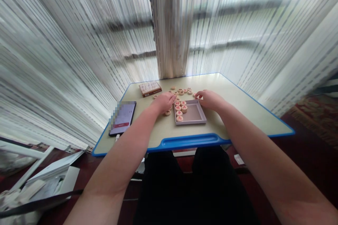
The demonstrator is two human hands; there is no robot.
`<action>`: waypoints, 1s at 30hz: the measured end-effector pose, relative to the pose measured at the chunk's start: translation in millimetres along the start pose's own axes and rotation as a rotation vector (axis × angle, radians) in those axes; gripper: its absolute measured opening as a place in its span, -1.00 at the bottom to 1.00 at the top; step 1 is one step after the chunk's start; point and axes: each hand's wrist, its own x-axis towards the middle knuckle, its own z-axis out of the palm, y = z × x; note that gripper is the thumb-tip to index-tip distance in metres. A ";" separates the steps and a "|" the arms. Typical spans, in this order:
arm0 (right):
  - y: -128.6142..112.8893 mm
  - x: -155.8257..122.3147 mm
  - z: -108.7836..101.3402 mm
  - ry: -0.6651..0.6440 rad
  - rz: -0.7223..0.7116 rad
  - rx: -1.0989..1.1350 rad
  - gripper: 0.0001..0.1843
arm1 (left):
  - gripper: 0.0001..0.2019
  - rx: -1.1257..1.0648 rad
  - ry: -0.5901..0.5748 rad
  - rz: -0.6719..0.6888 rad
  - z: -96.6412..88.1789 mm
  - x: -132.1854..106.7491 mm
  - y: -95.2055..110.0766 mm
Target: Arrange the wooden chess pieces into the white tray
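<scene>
At the bottom middle of the frame the person's dark trousers [185, 182] are filling the view, and both bare forearms are reaching up from the lower corners toward the centre. Just above the knees, the table [237, 116] is showing its blue front rim with a moulded groove. On its left part a phone [123, 117] is lying flat with its screen lit and a cable leaving its near end.

At the centre a shallow grey tray [195, 115] is sitting on the tabletop, holding round wooden discs [179, 118] with red marks, all packed along its left side.

The left hand [165, 101] is resting palm down just left of the tray's far corner, fingers curled over the tabletop; I cannot tell whether it is gripping anything. A single disc [167, 113] is lying right beside its wrist. The right hand [210, 99] is hovering at the tray's far right corner, fingertips drawn together and pointing left at a loose disc; whether they are clamping it is unclear.

Farther up, loose discs [182, 91] are lying scattered, and a brown box [150, 88] is sitting to their left. Ribbed translucent panels [79, 59] are rising behind.
</scene>
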 end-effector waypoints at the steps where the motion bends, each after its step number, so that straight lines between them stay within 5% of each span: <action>1: 0.4 0.3 0.3 0.000 -0.011 0.010 -0.60 | -0.61 -0.002 0.001 -0.002 -0.3 -0.2 0.8; 12: 0.0 1.6 -0.3 -0.015 -0.040 0.031 -0.56 | -0.62 -0.029 0.063 0.038 -4.9 0.1 0.4; 17: -2.1 0.1 -2.9 -0.041 -0.075 0.036 -0.59 | -0.58 0.067 0.121 -0.055 -10.3 -2.1 1.5; 30: 1.1 -3.8 -11.2 0.038 0.118 -0.080 -0.64 | -0.61 0.115 -0.005 -0.110 -12.6 -4.0 6.8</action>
